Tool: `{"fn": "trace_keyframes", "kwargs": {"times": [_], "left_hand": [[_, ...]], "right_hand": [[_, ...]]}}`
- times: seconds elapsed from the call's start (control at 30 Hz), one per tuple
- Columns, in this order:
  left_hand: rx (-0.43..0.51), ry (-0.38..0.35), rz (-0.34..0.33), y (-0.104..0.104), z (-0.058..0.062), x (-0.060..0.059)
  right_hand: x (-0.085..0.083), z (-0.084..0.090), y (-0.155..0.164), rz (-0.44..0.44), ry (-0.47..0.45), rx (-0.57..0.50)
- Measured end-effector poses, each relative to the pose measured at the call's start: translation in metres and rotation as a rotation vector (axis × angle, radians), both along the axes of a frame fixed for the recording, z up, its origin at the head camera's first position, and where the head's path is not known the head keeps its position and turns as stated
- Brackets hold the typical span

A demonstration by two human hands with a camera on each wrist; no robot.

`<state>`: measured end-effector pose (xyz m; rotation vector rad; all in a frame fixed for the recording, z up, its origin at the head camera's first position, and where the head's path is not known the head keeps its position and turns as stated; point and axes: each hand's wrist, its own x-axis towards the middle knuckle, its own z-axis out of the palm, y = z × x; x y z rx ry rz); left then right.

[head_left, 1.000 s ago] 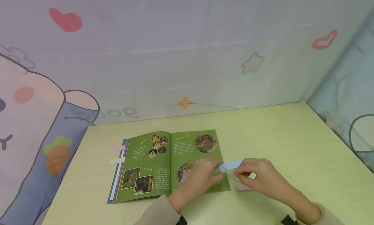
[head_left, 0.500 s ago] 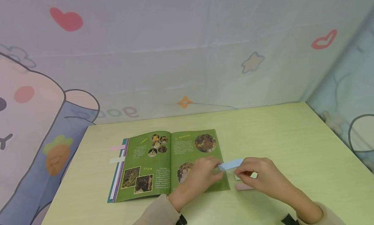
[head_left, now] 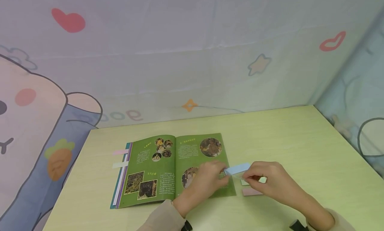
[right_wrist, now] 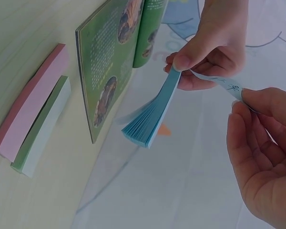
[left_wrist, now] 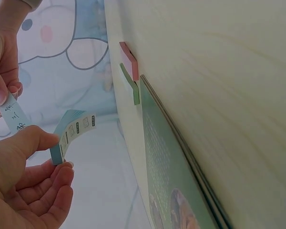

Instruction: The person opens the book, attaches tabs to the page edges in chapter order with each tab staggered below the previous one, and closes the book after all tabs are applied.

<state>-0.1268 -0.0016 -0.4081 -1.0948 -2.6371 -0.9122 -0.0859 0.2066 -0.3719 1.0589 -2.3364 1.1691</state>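
pale yellow-green wood, that's the worktop (head_left: 294,141), and it takes up most of the lower half of the head view with a cartoon-print cloth backdrop (head_left: 192,51) hung behind it and round the right side. lying open on the worktop is a green booklet (head_left: 156,171) with round and square photos on both pages. a pink tab (head_left: 120,152) and a whitish tab (head_left: 120,165) stick out past its left edge.

just right of the booklet's lower right corner sit two little pads side by side and touching, a pink sticky pad (head_left: 250,192) nearer the person and a green sticky pad (head_left: 246,182) behind it. the right hand partly hides the green one from above, but the wrist views show both flat on the worktop.

the left hand (head_left: 207,181) hovers over the booklet's right page with thumb and fingers pinched on one end of a blue sticky pad (head_left: 237,169), which is held up off the worktop over the booklet's right edge. from the right wrist view its free end fans open, sheets splaying a bit.

the right hand (head_left: 265,180) is just right of that, thumb and forefinger pinching a single blue strip (right_wrist: 224,85) that runs back to the pad near the left thumb. there's some printing on the strip, too small to read. i think it's still joined to the pad at that end, hard to be sure.
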Motion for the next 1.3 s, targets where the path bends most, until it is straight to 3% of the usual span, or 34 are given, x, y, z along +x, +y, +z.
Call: {"fn": "trace_keyframes", "kwargs": {"times": [0.27, 0.47, 0.77, 1.0, 1.3], "left_hand": [[-0.021, -0.014, 0.01, 0.0, 0.002, -0.002], [-0.04, 0.008, 0.018, 0.002, 0.001, -0.004], [-0.076, -0.006, 0.014, 0.009, -0.003, -0.01], [-0.098, -0.024, 0.015, 0.025, -0.005, -0.018], [-0.181, -0.049, 0.028, 0.051, -0.017, -0.029]], "right_hand": [[-0.001, 0.001, 0.005, -0.019, -0.049, 0.003], [-0.004, 0.003, 0.012, -0.156, -0.113, 0.013], [-0.008, 0.009, 0.026, -0.39, -0.282, -0.049], [-0.012, 0.012, 0.029, -0.426, -0.336, -0.065], [-0.015, 0.01, 0.032, -0.48, -0.38, -0.074]]}}
